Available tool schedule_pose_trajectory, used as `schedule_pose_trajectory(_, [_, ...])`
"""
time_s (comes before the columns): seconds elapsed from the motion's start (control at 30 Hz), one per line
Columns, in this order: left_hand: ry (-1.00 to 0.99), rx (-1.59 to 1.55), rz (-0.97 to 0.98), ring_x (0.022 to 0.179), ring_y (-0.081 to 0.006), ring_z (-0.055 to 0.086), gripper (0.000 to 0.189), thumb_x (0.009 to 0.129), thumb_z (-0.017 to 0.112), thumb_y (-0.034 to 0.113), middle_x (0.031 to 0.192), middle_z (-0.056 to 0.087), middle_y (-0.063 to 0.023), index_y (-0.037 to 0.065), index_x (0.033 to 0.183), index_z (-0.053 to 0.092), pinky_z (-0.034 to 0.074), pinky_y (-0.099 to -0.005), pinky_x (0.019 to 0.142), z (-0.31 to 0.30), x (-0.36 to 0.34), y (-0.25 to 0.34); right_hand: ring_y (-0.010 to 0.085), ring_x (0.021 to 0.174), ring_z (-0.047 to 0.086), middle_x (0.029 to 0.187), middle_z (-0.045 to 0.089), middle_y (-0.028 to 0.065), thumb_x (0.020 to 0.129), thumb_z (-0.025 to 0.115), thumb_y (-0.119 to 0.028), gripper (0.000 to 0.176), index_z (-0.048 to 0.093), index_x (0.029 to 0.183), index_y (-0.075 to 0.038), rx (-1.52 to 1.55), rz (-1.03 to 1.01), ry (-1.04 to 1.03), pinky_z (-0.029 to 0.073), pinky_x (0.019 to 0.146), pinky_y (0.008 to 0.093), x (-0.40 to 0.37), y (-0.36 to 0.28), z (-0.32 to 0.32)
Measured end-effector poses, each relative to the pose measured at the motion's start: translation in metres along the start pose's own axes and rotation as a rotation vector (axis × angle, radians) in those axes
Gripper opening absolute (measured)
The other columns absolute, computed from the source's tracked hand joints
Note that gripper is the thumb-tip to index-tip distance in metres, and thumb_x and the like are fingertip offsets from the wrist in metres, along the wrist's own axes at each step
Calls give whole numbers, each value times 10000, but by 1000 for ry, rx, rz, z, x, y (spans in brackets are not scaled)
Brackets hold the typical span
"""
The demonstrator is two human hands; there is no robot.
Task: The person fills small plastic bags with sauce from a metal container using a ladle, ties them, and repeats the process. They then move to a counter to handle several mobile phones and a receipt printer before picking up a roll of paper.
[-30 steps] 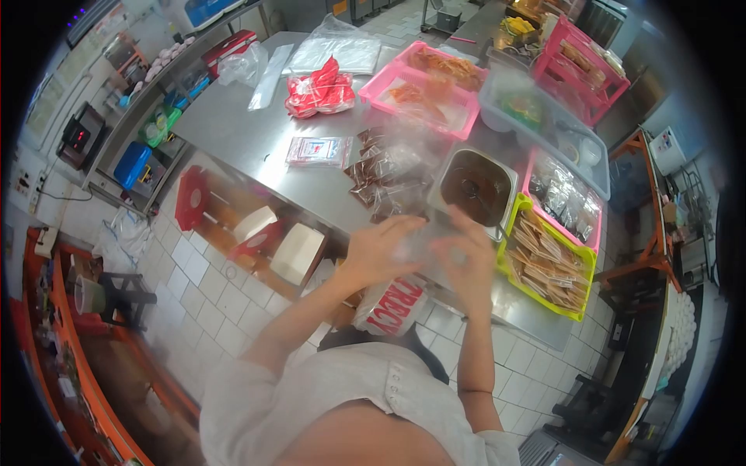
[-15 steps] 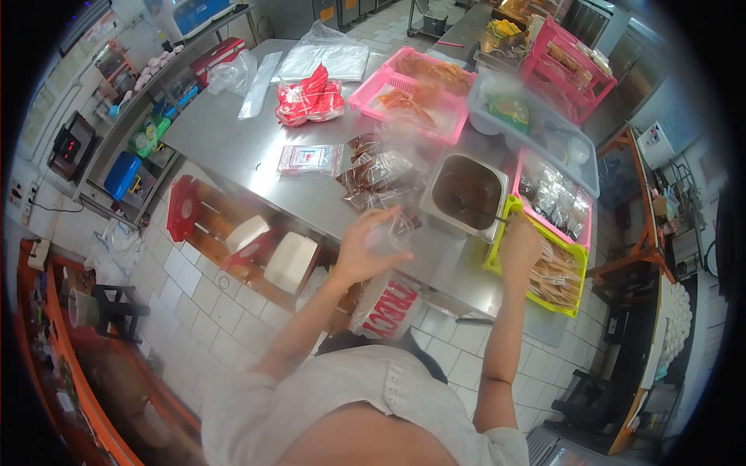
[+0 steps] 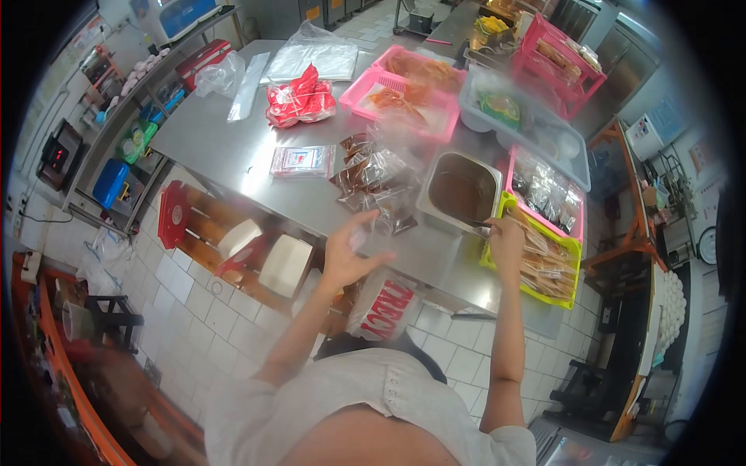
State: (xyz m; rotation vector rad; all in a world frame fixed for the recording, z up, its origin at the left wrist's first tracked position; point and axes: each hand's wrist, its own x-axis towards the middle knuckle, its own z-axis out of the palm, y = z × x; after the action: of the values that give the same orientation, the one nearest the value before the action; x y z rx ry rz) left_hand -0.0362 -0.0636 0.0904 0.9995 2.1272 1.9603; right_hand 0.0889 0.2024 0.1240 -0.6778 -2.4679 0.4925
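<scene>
My left hand (image 3: 347, 252) is curled round a small clear plastic bag (image 3: 374, 230) over the table's front edge. In my right hand (image 3: 507, 239) is the dark handle of a ladle (image 3: 480, 224), whose other end reaches into a square metal pan (image 3: 464, 189) of brown sauce. Left of the pan lie several filled bags of brown sauce (image 3: 371, 177). A yellow-green basket (image 3: 575, 273) of wrapped sticks or flat packets is just right of my right hand.
Pink baskets (image 3: 357, 92), a clear plastic tub (image 3: 583, 155), a red bag (image 3: 299, 99) and a stack of small packets (image 3: 301, 161) stand on the metal table (image 3: 214, 132). A printed sack (image 3: 382, 311) hangs or stands below the front edge.
My right hand has moved slightly left and down, and the ladle handle now lies lower, at the pan's front corner. The view has shifted a little; my left hand still holds the clear bag.
</scene>
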Motion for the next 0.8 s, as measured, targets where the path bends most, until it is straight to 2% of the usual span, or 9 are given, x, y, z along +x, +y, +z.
schedule_pose_trajectory(0.1, [-12,18,20,1058,-204,548,660,571,823,221,1115,592,-125,35,1140,546,409,-327,909,2,2,-9,256,579,558,636,587,160,673,509,-4,216,669,817,15,190,187,-26,420,576,335,-8,13,-2])
schedule_pose_trajectory(0.13, [-32,-4,9,1059,-198,545,672,571,825,226,1116,591,-128,28,1147,542,408,-328,909,3,3,-11,188,540,542,588,583,141,685,514,-7,209,676,817,14,244,251,-40,406,546,284,-8,18,-3])
schedule_pose_trajectory(0.27, [-35,7,-11,1057,-194,544,687,572,827,234,1115,591,-127,4,1149,535,405,-328,910,7,11,-13,141,501,489,571,570,94,712,516,-2,192,673,816,31,435,427,-66,368,495,260,-18,20,-7])
schedule_pose_trajectory(0.33, [-27,22,-4,1034,-187,547,694,575,830,211,1089,598,-122,-22,1151,520,404,-324,908,9,15,-16,83,458,406,601,566,56,749,509,9,192,652,869,55,626,634,-165,294,423,229,-25,14,-12])
schedule_pose_trajectory(0.37, [-32,19,1,1034,-187,547,694,575,830,211,1089,598,-122,-22,1151,520,404,-324,908,11,16,-18,83,458,406,601,566,56,749,509,9,192,652,869,55,625,634,-158,294,423,229,-31,15,-9])
schedule_pose_trajectory(0.43, [13,-112,26,1007,-181,548,699,575,832,181,1059,602,-114,-24,1160,508,403,-324,907,17,19,-19,51,437,333,631,554,45,772,505,22,204,613,938,72,910,817,-138,227,379,211,-41,18,0])
schedule_pose_trajectory(0.67, [-35,-269,-39,995,-150,535,671,581,833,130,1014,607,-86,-27,1150,514,386,-305,912,37,34,-19,33,440,322,657,547,39,790,504,18,184,601,942,56,1104,837,-75,223,369,181,-53,15,7])
schedule_pose_trajectory(0.73, [-25,-116,45,964,-146,563,675,560,843,245,1004,624,-90,-6,1116,554,417,-300,888,42,44,-12,32,440,324,660,545,34,794,501,17,189,600,949,57,1083,818,-69,225,369,179,-46,11,-2])
schedule_pose_trajectory(0.8, [-43,-103,13,957,-143,561,644,571,840,228,994,624,-94,-20,1097,563,410,-292,891,47,55,2,30,440,325,663,543,30,797,499,16,193,598,957,59,1061,796,-62,228,368,178,-37,7,-14])
